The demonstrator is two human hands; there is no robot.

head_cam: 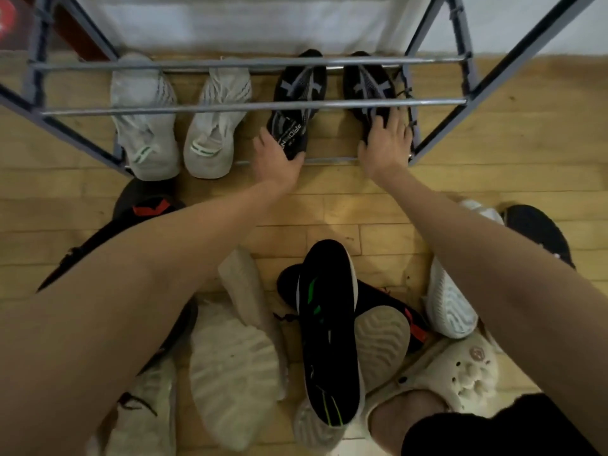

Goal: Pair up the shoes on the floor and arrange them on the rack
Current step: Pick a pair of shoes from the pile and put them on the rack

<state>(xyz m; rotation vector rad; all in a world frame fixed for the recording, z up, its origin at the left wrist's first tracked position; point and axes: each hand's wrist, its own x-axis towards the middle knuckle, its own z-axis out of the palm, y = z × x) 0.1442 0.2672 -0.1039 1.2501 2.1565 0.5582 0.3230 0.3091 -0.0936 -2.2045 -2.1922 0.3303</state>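
Black pair [297, 103] on the rack's [250, 106] lowest rails, beside the grey pair [177, 116]. Your left hand [278, 159] grips one heel; your right hand [386, 143] rests on the other, fingers spread. Risk — push unevenly and a toe may slip between rails. Unsorted shoes [329, 324] on the floor [510, 149] behind.

I count 2 pale grey sneakers [144, 126] and 2 black sneakers [289, 126] on the rack [250, 106], 1 cream clog [460, 373] by my knee, and my 2 hands [276, 159] out front
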